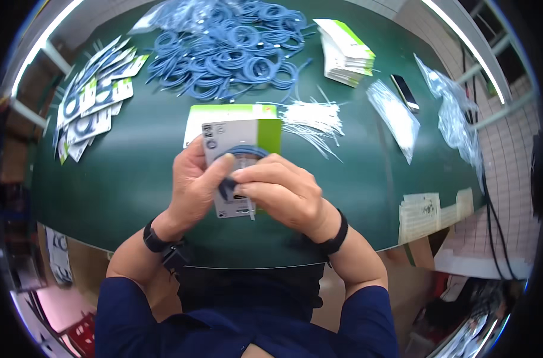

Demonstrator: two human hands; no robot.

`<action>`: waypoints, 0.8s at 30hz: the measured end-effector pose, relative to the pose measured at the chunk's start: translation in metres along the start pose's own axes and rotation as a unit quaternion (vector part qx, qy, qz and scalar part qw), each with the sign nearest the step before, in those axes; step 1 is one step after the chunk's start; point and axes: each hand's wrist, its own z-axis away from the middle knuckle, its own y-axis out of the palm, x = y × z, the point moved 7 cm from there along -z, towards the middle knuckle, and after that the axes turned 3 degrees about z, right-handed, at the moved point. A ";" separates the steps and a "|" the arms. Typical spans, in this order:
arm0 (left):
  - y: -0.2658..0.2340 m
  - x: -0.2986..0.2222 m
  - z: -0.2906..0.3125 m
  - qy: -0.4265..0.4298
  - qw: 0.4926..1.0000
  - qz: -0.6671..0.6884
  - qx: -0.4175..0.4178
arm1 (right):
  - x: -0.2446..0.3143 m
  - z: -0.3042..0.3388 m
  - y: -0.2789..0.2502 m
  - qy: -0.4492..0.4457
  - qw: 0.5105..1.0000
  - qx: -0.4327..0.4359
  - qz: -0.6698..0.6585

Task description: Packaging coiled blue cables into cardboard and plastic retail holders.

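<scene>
In front of me my left hand point(195, 185) grips the left edge of a white-and-green backing card point(228, 132), its thumb on the front. A blue coiled cable point(247, 150) lies against the card's face, partly covered by my fingers. My right hand point(288, 190) is closed in a pinch over the middle of the coil; what its fingertips hold is hidden. A thin white strip end point(252, 213) pokes out below the card's lower edge. Behind the held card, another green-and-white card point(194, 124) lies on the table.
A large heap of coiled blue cables point(235, 51) fills the far middle. Finished-looking carded cables point(89, 119) pile at far left. White cable ties point(313, 119), a stack of cards point(346, 56), a phone point(405, 92), a bag of ties point(395, 116) and crumpled plastic point(456, 116) lie rightward.
</scene>
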 end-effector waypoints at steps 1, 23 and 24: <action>-0.004 -0.003 0.002 0.004 1.000 0.000 -0.017 | 0.000 -0.001 0.003 0.008 1.000 0.001 0.015; -0.001 0.002 -0.006 -0.005 0.999 0.047 -0.005 | -0.008 0.000 0.012 0.075 0.997 -0.028 0.001; -0.001 0.003 -0.006 -0.005 0.999 0.048 -0.007 | -0.009 0.000 0.012 0.077 0.997 -0.024 0.000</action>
